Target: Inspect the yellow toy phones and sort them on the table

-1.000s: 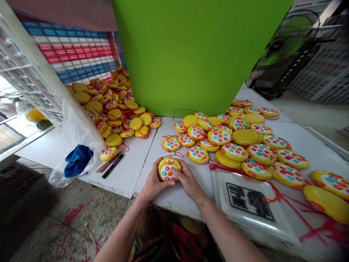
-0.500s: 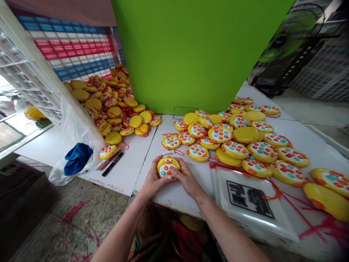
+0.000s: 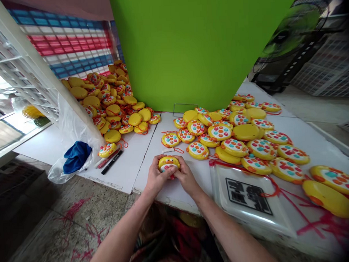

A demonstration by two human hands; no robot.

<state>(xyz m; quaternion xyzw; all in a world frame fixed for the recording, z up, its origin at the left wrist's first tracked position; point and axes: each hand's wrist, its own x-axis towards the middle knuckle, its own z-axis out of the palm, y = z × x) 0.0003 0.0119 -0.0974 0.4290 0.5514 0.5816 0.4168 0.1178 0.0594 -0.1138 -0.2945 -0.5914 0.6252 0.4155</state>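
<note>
Both of my hands grip one round yellow toy [image 3: 168,162] with coloured buttons, low over the near edge of the white table [image 3: 127,174]. My left hand [image 3: 156,179] wraps its left side with the thumb across the face. On the toy's right side, my right hand [image 3: 186,177] closes with its thumb pressing the lower face. Most of the toy's buttons are covered by my thumbs.
Several more yellow toys [image 3: 234,138] spread over the table to the right, and a heap [image 3: 113,104] lies at the back left. A green panel [image 3: 194,46] stands behind. A clear tray with a black label [image 3: 248,191], markers [image 3: 111,162] and a blue cloth in a bag [image 3: 75,157] lie nearby.
My hands have tilted the toy's face further away from me and closed more over it; my thumbs now cover most of its buttons. The view has drifted slightly.
</note>
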